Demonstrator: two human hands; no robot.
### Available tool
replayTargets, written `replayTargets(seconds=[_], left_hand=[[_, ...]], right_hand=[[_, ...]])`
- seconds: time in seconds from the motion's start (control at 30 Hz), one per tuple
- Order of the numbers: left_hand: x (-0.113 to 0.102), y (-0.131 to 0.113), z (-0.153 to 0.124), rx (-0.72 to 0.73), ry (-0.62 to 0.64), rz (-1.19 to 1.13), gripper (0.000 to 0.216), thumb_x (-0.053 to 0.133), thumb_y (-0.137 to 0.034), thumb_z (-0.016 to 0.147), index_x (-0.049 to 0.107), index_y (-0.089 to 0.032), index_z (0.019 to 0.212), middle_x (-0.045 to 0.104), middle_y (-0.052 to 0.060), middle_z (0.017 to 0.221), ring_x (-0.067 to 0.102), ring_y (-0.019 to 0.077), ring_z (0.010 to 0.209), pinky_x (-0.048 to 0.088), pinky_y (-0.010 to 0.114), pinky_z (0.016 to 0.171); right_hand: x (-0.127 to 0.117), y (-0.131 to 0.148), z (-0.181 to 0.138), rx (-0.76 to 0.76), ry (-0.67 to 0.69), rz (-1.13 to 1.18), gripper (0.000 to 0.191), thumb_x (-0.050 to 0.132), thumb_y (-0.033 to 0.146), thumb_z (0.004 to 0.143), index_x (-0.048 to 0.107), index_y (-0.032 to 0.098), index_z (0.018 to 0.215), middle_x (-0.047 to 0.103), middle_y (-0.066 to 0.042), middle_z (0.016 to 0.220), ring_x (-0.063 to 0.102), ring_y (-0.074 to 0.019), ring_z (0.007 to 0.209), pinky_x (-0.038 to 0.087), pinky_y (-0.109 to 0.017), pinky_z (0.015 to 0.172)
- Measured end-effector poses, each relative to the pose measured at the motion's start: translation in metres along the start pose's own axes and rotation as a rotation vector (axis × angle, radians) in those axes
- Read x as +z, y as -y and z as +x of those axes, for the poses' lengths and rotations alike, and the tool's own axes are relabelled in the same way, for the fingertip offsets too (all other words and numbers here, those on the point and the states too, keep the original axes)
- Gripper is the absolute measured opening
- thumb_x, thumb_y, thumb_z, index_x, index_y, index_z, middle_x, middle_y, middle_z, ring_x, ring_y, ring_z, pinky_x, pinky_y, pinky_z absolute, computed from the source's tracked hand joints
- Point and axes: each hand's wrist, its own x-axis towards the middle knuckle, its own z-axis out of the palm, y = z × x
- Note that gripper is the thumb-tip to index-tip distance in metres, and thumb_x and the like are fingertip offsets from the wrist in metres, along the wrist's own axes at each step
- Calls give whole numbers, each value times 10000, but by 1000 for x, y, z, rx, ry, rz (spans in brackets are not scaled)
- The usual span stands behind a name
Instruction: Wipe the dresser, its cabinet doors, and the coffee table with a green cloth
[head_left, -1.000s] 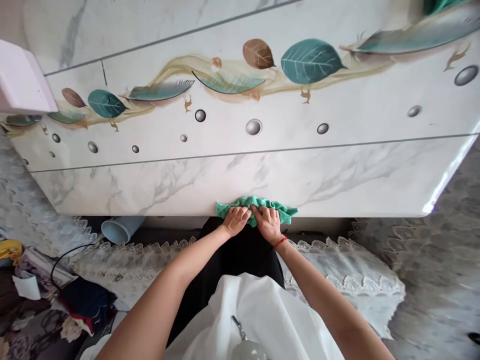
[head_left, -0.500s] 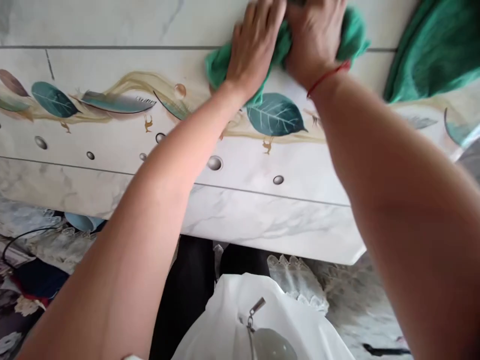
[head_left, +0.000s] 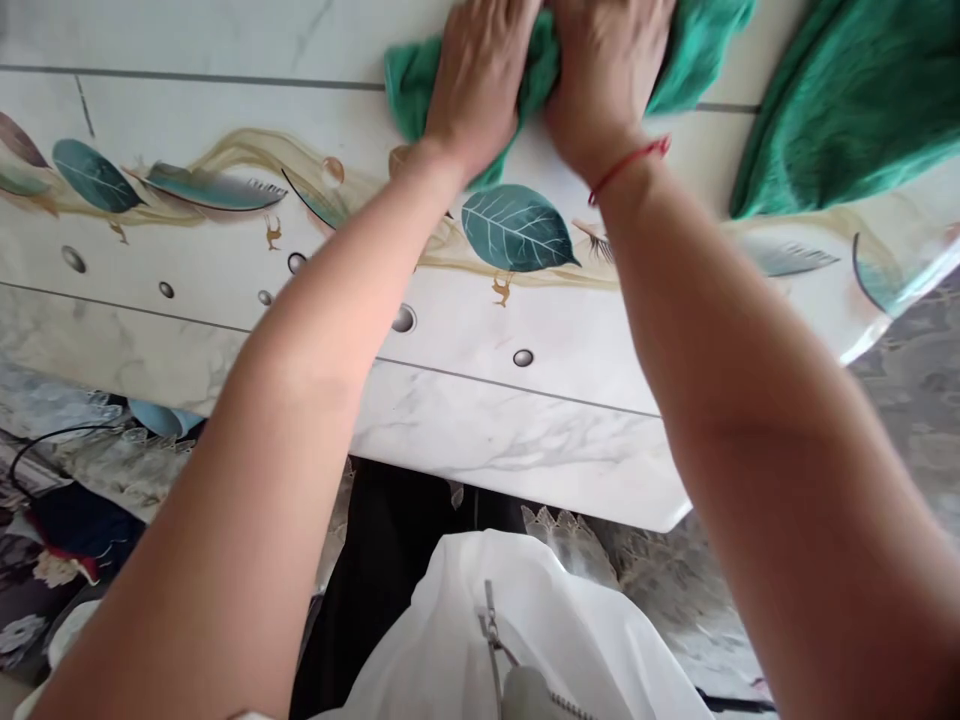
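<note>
Both my arms reach far out over a glossy white marble-patterned table top point(head_left: 525, 440) printed with teal and brown leaves. My left hand point(head_left: 480, 75) and my right hand point(head_left: 604, 70) lie side by side at the top of the view, fingers curled and pressing down on a bunched green cloth point(head_left: 412, 85). The cloth sticks out to the left and right of the hands. A red string circles my right wrist.
A second, larger green cloth point(head_left: 847, 110) lies on the table at the upper right. Lace-edged fabric point(head_left: 105, 470) hangs below the table's near edge. At the lower left lie a black cable, a pale blue cup point(head_left: 161, 420) and dark clothing. My white garment fills the bottom.
My hands pushed the green cloth from the table's near edge far across it a second ago. Since half a second ago they have shifted slightly left with it.
</note>
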Motion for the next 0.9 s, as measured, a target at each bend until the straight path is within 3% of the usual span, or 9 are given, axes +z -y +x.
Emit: replayTargets(seconds=[0.07,0.17,0.27,0.37,0.53,0.63,0.7,0.8,0.9], left_hand=[[16,-17,-53,-26,50,-26,602,209,-15,991,299,49,1583,299,240,1704,207,351,1650,171,614,1316],[43,-45,-148,22,163,-76,489,333,-48,1010,446,-20,1485,460,249,1594,381,357,1565,320,568,1271],[68,-67,-240,150,287,-108,373,282,-141,1065,589,-110,1274,634,201,1296,589,341,1289,458,515,1063],[90,-84,-323,292,383,-135,361,277,-160,1082,622,-154,1189,662,138,1079,629,297,1097,457,442,904],[120,-104,-433,465,455,-213,213,426,-174,1083,638,-189,1085,641,61,934,619,214,919,420,362,790],[123,-107,-480,539,485,-245,195,458,-143,1077,644,-194,1052,639,46,936,613,191,886,421,345,770],[113,-98,-503,584,490,-258,185,483,-140,1072,649,-194,1010,641,42,942,619,188,898,422,338,761],[74,-61,-526,627,471,-265,204,477,-160,1079,649,-195,975,645,37,948,619,189,907,417,333,750],[12,-4,-530,648,346,-255,251,413,-150,1092,648,-211,1029,654,24,967,607,179,900,419,330,780]], right_hand=[[0,14,-33,78,12,-227,651,151,255,1073,635,79,1472,496,-170,1503,388,-417,1512,407,-598,1079],[18,34,-131,136,140,-360,529,308,151,1068,615,80,1493,570,-200,1336,546,-316,1267,467,-531,1050],[48,48,-245,164,188,-354,494,380,170,1044,672,168,1442,584,-185,1176,542,-270,1062,507,-486,975],[76,62,-348,227,251,-375,510,416,138,992,715,234,1394,573,-177,1124,517,-271,972,517,-467,911],[113,98,-477,400,343,-324,478,463,88,921,783,244,1241,579,-162,1058,510,-261,905,539,-456,854],[124,129,-524,440,349,-245,478,467,56,853,788,218,1166,585,-151,1015,539,-261,884,565,-424,790],[124,157,-540,425,361,-181,461,453,34,796,794,223,1043,581,-111,930,567,-233,832,573,-353,713],[114,207,-538,382,365,-70,466,414,21,751,784,235,935,540,-58,811,573,-180,728,560,-268,633],[99,263,-506,317,281,-9,573,405,35,787,779,231,1175,557,-68,880,598,-189,802,592,-288,718]])
